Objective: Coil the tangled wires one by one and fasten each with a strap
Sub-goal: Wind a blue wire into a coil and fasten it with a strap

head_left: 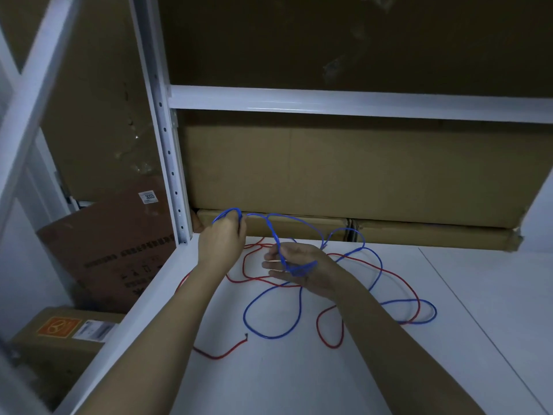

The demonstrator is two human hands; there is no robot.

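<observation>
A blue wire (263, 307) and a red wire (326, 322) lie tangled in loose loops on the white shelf surface (299, 378). My left hand (220, 239) is raised at the back left and grips a small bunch of blue loops. A blue strand arcs from it to my right hand (299, 268), which is palm up with relaxed fingers; blue strands lie across its palm under the thumb. One red end (246, 335) lies free near the front. I see no strap.
A white upright post (173, 175) and a crossbeam (359, 103) frame the shelf. Large cardboard boxes (344, 175) stand along the back. More boxes (98, 259) sit lower left beyond the shelf's edge.
</observation>
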